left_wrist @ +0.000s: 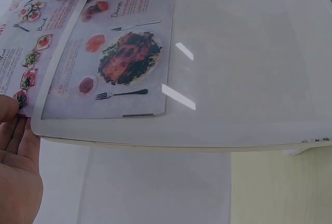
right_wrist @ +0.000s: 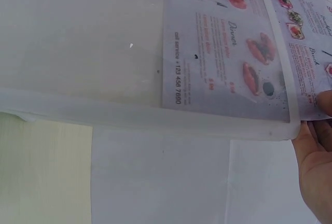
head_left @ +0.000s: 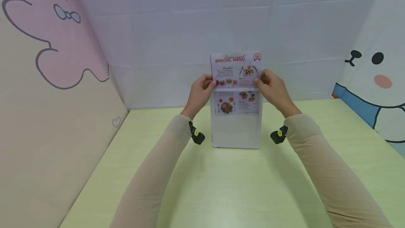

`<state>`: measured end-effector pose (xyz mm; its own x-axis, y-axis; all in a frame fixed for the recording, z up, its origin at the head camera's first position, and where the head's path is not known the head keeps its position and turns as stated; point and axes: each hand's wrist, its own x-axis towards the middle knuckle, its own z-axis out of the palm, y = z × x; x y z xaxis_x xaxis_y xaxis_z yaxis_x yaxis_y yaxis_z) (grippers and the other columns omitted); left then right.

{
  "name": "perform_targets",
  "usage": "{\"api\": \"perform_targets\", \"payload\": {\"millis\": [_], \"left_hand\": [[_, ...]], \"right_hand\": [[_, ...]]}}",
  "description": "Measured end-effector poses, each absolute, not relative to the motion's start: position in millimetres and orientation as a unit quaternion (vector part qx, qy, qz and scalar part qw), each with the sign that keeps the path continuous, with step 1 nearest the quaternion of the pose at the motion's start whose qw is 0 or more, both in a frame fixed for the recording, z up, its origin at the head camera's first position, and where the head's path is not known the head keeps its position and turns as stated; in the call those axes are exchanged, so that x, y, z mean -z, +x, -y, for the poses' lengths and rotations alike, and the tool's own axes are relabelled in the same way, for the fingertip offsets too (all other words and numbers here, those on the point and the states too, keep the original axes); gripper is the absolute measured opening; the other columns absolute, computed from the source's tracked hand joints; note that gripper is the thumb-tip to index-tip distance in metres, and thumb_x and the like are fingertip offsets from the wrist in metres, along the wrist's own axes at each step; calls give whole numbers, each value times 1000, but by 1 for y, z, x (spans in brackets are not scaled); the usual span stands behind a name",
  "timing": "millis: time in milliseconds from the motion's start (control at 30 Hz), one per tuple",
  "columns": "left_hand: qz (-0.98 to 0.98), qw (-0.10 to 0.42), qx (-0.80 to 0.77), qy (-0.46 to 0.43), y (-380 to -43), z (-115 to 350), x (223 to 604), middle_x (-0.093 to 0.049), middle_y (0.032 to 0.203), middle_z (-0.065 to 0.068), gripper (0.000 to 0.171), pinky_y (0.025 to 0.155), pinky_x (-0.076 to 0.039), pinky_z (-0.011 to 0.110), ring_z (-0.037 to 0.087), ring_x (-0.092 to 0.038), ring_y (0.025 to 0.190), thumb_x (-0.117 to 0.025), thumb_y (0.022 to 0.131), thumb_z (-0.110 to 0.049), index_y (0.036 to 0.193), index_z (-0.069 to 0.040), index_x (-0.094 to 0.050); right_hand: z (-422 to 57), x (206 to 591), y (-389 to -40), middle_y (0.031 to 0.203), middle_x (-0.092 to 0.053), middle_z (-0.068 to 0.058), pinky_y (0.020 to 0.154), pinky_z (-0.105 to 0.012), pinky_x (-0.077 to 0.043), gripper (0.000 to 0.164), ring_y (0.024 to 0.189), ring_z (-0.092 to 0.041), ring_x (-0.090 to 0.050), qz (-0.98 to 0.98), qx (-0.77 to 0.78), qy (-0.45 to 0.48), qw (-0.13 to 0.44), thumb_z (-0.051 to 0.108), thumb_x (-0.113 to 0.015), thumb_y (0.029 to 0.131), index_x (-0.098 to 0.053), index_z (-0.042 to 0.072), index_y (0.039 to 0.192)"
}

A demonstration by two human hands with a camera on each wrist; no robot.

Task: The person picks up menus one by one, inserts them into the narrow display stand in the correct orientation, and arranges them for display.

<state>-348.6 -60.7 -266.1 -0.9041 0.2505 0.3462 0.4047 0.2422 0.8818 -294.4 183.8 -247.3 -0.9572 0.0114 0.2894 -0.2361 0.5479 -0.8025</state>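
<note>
A printed restaurant menu sheet [head_left: 235, 71] stands partly inside a clear-fronted white display stand [head_left: 235, 131]. Its lower part shows through the stand's clear front, while the upper part sticks out above the top edge. My left hand [head_left: 201, 92] pinches the sheet's left edge between thumb and fingers, just above the stand's top corner. On the opposite edge, my right hand [head_left: 274, 89] pinches the sheet at about the same height. In the left wrist view, the menu's lower edge [left_wrist: 167, 53] lies inside the stand, with the bare white panel below it.
The stand rests upright on a pale yellow-green table [head_left: 234, 185], near a white backdrop [head_left: 177, 45]. Cartoon-printed panels rise at the left [head_left: 63, 122] and right [head_left: 373, 73]. Each wrist wears a small black camera.
</note>
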Motion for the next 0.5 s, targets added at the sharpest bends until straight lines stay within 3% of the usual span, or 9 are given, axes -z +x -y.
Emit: {"api": "perform_targets", "payload": {"millis": [267, 500], "left_hand": [[793, 75, 567, -211, -349, 60, 268, -70, 111, 9, 23, 92, -51, 33, 17, -66, 103, -54, 99, -19, 119, -7, -59], [787, 68, 576, -212, -348, 61, 267, -69, 112, 9, 25, 92, -51, 34, 18, -66, 103, -54, 99, -21, 119, -8, -60]], "right_hand": [[-184, 249, -296, 128, -59, -22, 102, -50, -41, 38, 119, -34, -55, 865, -476, 74, 140, 34, -45, 101, -49, 2, 123], [-185, 250, -296, 128, -59, -20, 100, -48, -41, 37, 116, -31, -55, 865, -476, 74, 142, 36, -44, 102, -49, 3, 117]]}}
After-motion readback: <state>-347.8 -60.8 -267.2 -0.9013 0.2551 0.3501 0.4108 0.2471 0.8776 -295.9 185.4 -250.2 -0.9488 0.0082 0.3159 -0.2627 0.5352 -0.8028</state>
